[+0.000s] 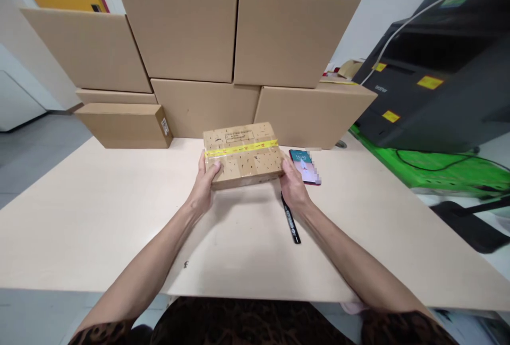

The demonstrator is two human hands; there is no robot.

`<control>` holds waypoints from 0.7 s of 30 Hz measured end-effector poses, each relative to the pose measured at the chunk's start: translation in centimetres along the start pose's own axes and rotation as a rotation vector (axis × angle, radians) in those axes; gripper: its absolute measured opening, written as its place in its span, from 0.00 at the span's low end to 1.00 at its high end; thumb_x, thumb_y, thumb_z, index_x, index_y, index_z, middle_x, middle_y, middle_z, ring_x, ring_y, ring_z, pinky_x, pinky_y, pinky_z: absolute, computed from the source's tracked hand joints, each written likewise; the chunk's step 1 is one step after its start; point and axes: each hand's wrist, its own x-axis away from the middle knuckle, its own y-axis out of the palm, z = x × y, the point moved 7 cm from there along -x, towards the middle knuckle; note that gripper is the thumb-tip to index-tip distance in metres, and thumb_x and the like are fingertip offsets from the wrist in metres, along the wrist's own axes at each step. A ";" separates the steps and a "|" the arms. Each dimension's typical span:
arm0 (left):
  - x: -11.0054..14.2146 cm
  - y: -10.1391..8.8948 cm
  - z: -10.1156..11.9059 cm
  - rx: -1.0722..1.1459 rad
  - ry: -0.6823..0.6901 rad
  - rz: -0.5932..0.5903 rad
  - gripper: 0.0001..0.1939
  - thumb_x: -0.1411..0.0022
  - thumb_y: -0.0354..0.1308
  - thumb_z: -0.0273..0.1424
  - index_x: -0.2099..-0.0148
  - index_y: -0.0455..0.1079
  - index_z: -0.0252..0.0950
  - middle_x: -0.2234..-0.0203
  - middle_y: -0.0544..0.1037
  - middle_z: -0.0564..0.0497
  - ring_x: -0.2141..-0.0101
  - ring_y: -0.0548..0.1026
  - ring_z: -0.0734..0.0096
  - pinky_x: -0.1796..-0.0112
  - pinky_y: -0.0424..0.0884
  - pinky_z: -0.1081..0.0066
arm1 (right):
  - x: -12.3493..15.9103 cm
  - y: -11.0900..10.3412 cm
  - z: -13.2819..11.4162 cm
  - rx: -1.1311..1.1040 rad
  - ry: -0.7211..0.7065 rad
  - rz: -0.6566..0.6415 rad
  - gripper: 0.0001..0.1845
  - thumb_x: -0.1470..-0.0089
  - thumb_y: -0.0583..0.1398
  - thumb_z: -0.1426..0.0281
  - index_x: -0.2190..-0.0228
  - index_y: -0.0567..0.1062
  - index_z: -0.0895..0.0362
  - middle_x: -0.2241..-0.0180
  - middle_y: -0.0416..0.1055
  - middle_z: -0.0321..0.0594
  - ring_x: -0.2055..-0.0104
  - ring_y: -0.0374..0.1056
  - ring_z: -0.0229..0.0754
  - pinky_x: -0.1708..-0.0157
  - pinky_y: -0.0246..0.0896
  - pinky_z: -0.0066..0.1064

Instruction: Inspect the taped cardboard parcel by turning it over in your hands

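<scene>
Between my two hands is a brown cardboard box [239, 167], tilted a little and raised above the table. Yellow tape runs along its top, with dark marks scattered over the cardboard and a printed rectangle near the far edge. My left hand [205, 183] grips the left end, thumb on top. The right end is held by my right hand [294, 183], its fingers partly hidden. Just below my right hand lies a black marker pen [290, 220]. A phone [304, 167] with a lit screen rests to the right of that hand.
Large cardboard boxes [187, 34] are stacked along the back of the pale table [99, 228]. A smaller closed carton [127, 127] stands at the back left. On the right, a dark printer [434, 79] sits over a green surface [418, 172], with a white cable hanging in front.
</scene>
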 end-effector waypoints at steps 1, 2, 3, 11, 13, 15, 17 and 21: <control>-0.1 0.0 0.4 0.026 0.020 -0.024 0.52 0.43 0.75 0.46 0.23 0.55 0.47 0.30 0.72 0.43 0.29 0.69 0.48 0.28 0.63 0.50 | 0.1 -0.1 -0.4 -0.047 -0.024 0.033 0.33 0.45 0.68 0.42 0.45 0.79 0.45 0.34 0.75 0.38 0.24 0.59 0.50 0.25 0.56 0.47; -0.1 0.1 0.8 0.037 0.040 -0.056 0.53 0.44 0.75 0.44 0.22 0.54 0.48 0.28 0.71 0.44 0.28 0.67 0.48 0.28 0.63 0.50 | 0.1 -0.3 -0.7 -0.092 -0.036 0.064 0.33 0.47 0.70 0.42 0.45 0.79 0.45 0.35 0.76 0.38 0.24 0.60 0.51 0.26 0.57 0.47; 0.0 0.2 1.1 0.030 0.060 -0.087 0.54 0.44 0.75 0.43 0.22 0.53 0.49 0.27 0.69 0.45 0.26 0.64 0.48 0.27 0.61 0.50 | 0.2 -0.5 -0.9 -0.130 -0.037 0.086 0.33 0.50 0.71 0.43 0.47 0.79 0.45 0.37 0.78 0.38 0.24 0.61 0.52 0.27 0.59 0.48; 1.2 0.3 1.2 -0.200 0.177 -0.248 0.55 0.45 0.76 0.45 0.21 0.55 0.51 0.23 0.62 0.45 0.25 0.60 0.39 0.28 0.61 0.45 | 1.0 -1.2 -0.6 -0.216 0.288 -0.016 0.30 0.61 0.76 0.55 0.55 0.81 0.50 0.54 0.86 0.42 0.39 0.78 0.63 0.40 0.75 0.54; 1.4 0.2 1.3 -0.202 0.168 -0.261 0.57 0.46 0.76 0.46 0.21 0.52 0.51 0.23 0.61 0.44 0.25 0.60 0.39 0.28 0.62 0.45 | 1.1 -1.2 -1.0 -0.224 0.290 -0.031 0.33 0.62 0.76 0.56 0.52 0.81 0.50 0.55 0.86 0.42 0.41 0.79 0.63 0.41 0.75 0.55; 1.5 0.3 1.4 -0.186 0.136 -0.274 0.58 0.45 0.76 0.46 0.20 0.51 0.49 0.23 0.60 0.43 0.25 0.61 0.39 0.29 0.63 0.46 | 1.2 -1.2 -1.5 -0.212 0.257 -0.046 0.39 0.62 0.76 0.58 0.46 0.79 0.49 0.53 0.86 0.41 0.41 0.79 0.62 0.40 0.75 0.55; 1.6 0.5 1.3 -0.159 0.082 -0.299 0.55 0.43 0.75 0.46 0.21 0.53 0.46 0.25 0.65 0.40 0.27 0.65 0.39 0.31 0.67 0.46 | 1.3 -1.1 -1.7 -0.181 0.237 -0.089 0.44 0.61 0.77 0.58 0.41 0.76 0.47 0.50 0.85 0.41 0.41 0.79 0.61 0.40 0.75 0.55; 1.8 0.9 1.5 -0.130 0.051 -0.279 0.52 0.44 0.75 0.46 0.24 0.57 0.41 0.34 0.75 0.37 0.35 0.75 0.38 0.39 0.76 0.47 | 1.5 -0.9 -1.3 -0.145 0.255 -0.170 0.51 0.59 0.78 0.57 0.36 0.69 0.44 0.41 0.80 0.43 0.40 0.78 0.59 0.37 0.73 0.54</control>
